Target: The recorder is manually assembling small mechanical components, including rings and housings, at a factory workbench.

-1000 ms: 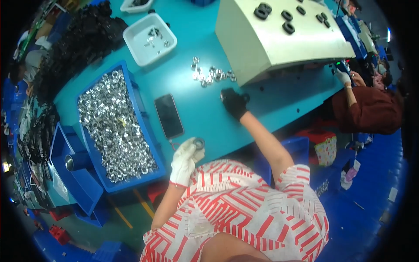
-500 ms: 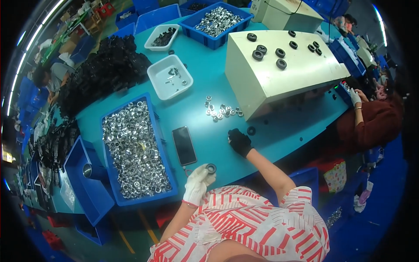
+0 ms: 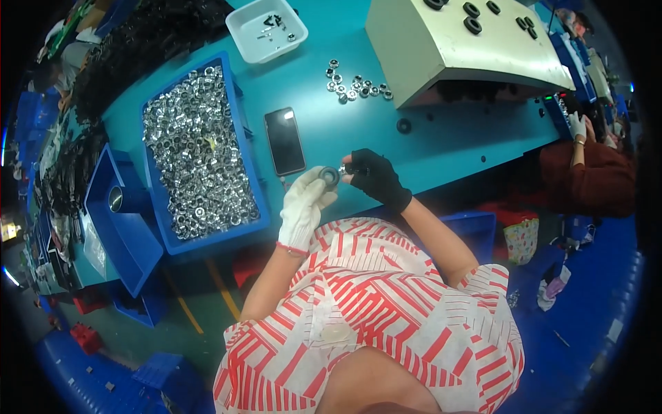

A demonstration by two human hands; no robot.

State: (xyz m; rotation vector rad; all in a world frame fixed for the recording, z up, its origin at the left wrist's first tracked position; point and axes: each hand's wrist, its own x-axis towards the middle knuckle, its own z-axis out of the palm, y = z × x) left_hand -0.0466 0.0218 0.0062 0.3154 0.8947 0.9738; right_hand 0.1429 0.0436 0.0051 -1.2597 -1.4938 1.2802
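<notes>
My left hand [image 3: 303,200], in a white knit glove, pinches a dark round ring [image 3: 329,177] at its fingertips. Close beside it my right hand [image 3: 378,179], in a black glove with bare fingertips, holds a small shiny metal part [image 3: 343,170] up against the ring's side. Whether the two pieces touch is too small to tell. Both hands are above the near edge of the teal table. A black phone [image 3: 284,141] lies just beyond my left hand. Farther off, several small shiny metal rings [image 3: 355,88] are scattered on the tabletop.
At the left stands a blue bin [image 3: 261,214] full of shiny metal rings, with an emptier blue bin [image 3: 138,255] beside it. A white tray [image 3: 238,34] holds small parts. A cream metal housing [image 3: 441,48] bears black wheels. Another person's gloved hand [image 3: 578,125] is at far right.
My right hand has come left to meet my left hand and now holds a shiny metal part. The view has tipped downward, so the table sits higher in the picture.
</notes>
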